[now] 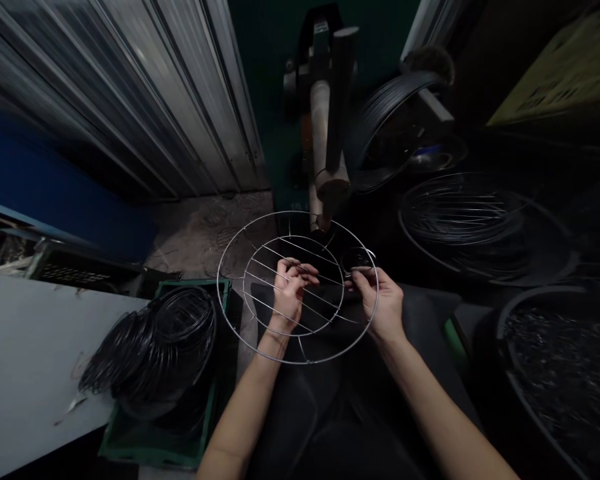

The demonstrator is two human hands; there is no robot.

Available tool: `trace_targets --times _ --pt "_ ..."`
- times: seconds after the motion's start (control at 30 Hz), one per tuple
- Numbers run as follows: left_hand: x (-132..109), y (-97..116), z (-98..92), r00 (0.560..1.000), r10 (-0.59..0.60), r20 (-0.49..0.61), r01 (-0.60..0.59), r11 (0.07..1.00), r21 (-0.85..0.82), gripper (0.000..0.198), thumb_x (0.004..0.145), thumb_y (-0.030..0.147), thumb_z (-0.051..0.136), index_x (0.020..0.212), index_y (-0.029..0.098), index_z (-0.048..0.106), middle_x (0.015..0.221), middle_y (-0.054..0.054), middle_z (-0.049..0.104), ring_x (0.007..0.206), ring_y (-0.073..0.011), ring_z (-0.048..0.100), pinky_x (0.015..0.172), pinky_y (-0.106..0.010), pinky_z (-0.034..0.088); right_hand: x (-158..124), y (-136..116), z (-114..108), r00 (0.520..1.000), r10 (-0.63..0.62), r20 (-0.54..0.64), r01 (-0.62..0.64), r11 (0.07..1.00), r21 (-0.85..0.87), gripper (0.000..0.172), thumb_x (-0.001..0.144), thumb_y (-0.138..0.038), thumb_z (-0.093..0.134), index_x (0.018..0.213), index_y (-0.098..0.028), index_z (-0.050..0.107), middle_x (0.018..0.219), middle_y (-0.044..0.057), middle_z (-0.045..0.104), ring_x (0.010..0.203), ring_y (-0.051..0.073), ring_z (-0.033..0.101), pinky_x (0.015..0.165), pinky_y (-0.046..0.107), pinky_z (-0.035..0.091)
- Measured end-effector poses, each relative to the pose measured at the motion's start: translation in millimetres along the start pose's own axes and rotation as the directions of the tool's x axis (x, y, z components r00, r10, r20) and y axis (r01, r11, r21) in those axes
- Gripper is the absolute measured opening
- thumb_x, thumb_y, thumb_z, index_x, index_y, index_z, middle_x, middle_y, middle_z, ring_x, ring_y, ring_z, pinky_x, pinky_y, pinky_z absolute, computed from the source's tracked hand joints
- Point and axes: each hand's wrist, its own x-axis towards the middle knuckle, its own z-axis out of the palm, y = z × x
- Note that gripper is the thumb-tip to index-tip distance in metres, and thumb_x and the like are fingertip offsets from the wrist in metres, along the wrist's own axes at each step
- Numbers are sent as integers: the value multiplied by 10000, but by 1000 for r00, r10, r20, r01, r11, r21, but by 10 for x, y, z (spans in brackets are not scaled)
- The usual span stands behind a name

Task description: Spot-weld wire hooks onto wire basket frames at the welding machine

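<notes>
I hold a round wire grille (240,320) of two concentric rings crossed by several straight wires, flat in front of me above my lap. My left hand (287,293) is closed, pinching one of the crossing wires near the grille's middle. My right hand (380,303) is closed on the wires by the right part of the outer ring, beside a small dark ring (356,259). Just beyond the grille stands a machine with a thick vertical electrode arm (325,133) whose tip hangs over the grille's far edge.
A green crate (125,447) at lower left holds a stack of black wire rings (155,347). More wire hoops and grilles (460,213) pile at the right, and a dark tub (560,373) at lower right. A corrugated metal wall (155,87) rises at left.
</notes>
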Motion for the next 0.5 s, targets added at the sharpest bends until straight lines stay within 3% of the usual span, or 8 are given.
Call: trace_targets --times 0.3,0.5 --pt "12 -143 -15 999 -32 -16 31 998 -61 358 593 108 533 911 198 394 782 12 632 632 -90 588 685 -260 471 -27 -31 50 986 160 -43 -143 953 267 369 486 -353 831 726 -171 618 650 -33 587 494 43 490 481 168 414" --pt "-29 -131 -13 999 -37 -7 36 993 -112 346 617 105 526 920 199 390 806 24 615 674 -80 578 849 -351 479 -56 -76 47 998 65 -18 -61 983 175 336 567 -361 803 782 -176 624 689 -19 622 498 48 516 487 169 418"
